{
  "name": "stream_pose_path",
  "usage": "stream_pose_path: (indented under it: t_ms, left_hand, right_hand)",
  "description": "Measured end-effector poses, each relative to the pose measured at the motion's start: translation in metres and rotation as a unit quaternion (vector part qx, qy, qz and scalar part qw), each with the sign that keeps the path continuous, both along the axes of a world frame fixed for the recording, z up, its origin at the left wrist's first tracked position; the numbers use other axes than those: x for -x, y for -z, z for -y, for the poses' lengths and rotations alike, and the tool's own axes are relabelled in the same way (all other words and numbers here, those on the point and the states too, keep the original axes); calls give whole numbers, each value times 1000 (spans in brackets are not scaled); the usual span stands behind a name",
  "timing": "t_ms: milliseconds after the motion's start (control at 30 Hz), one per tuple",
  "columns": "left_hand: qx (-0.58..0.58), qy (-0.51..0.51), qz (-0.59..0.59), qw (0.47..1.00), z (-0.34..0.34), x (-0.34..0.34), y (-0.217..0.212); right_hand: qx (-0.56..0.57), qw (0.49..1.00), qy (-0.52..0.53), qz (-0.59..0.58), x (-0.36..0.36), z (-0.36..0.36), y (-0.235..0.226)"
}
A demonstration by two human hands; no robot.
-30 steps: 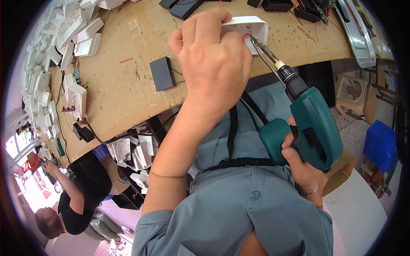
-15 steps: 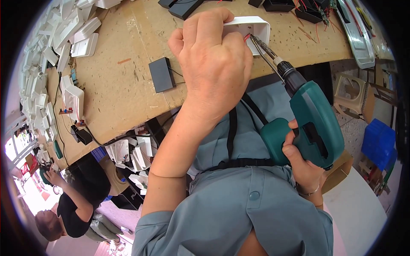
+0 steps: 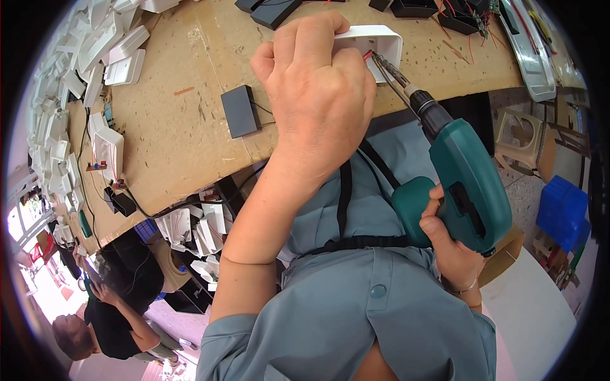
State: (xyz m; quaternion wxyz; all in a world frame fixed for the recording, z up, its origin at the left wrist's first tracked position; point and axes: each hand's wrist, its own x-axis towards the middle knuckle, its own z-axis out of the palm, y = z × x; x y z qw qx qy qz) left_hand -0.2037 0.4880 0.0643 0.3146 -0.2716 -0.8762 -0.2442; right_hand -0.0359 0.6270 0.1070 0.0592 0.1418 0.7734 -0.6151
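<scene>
My left hand point(image 3: 318, 89) is closed over an open white plastic case point(image 3: 375, 32) at the table's front edge and hides much of it. A little red wire shows inside the case. My right hand point(image 3: 451, 244) grips a green drill-shaped power tool point(image 3: 473, 184) with a black collar. The tool's long thin metal tip, with a slim rod along its side, reaches into the case beside the red wire. What the tip touches is too small to make out. Left of my left hand, a black box point(image 3: 239, 111) with a dark cable lies on the table.
White plastic cases point(image 3: 54, 120) are heaped along the left side of the table point(image 3: 171, 127). Black boxes point(image 3: 457, 16) with red wires lie far right, near a long metal tray point(image 3: 530, 57). A co-worker point(image 3: 121, 311) is at lower left. A chair point(image 3: 521, 136) and blue bin point(image 3: 562, 209) stand at right.
The green tool has tilted very slightly, with its tip still inside the case. My left hand stays put. At lower left the co-worker's arms have moved.
</scene>
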Motion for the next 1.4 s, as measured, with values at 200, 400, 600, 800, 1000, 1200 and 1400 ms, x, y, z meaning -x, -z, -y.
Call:
stream_pose_path:
  t_ms: [200,400,600,800,1000,1200,1400]
  left_hand:
    - [-15,0,-10,1000,4,6,10]
    - [-23,4,-4,1000,3,5,9]
    - [-25,3,-2,1000,3,5,9]
    - [-22,0,-1,1000,3,4,9]
    - [-2,-4,1,1000,-1,0,0]
    - [-16,-4,-3,1000,2,4,9]
    - [-18,-2,-1,1000,3,3,9]
  right_hand:
    - [-12,999,-21,-47,-1,-2,3]
    - [-29,999,-27,-27,-4,-2,1]
    - [14,995,101,-9,3,12,-6]
    - [-13,997,76,-23,-1,9,-4]
    - [-3,1000,-15,-19,-5,0,-3]
    - [-8,1000,-15,-26,-4,0,-1]
    - [-18,997,68,-23,3,9,-2]
